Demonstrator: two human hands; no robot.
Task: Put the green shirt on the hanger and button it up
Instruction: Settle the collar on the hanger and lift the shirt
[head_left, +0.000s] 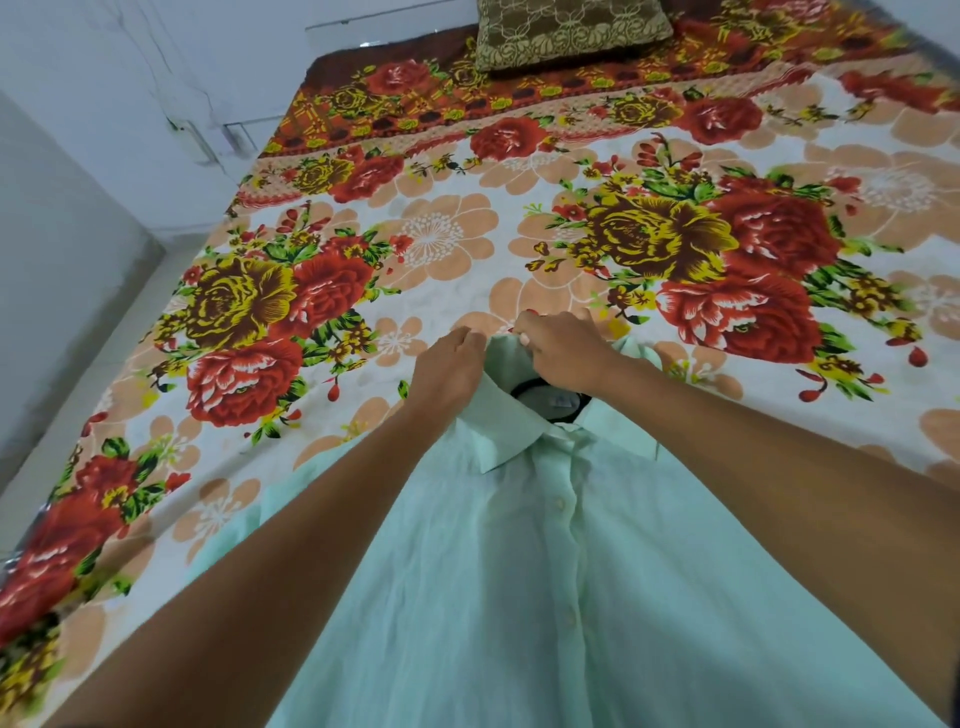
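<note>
Green shirt (545, 597) on floral bedsheet (467, 234), pillow (571, 31) beyond.

Single head-worn view, wide-angle, looking forward and down along the bed (519, 218); near the shirt (519, 597), pillow (571, 31) far.

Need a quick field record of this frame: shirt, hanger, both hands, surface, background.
shirt: pale green shirt, lying front up on the bed, placket closed along the visible buttons
hanger: black hanger, only a part shows inside the collar opening
left hand: left hand, fingers curled on the collar edge
right hand: right hand, fingers pinching the collar at the far side
surface: floral bedsheet
background: brown patterned pillow at the head of the bed
</note>
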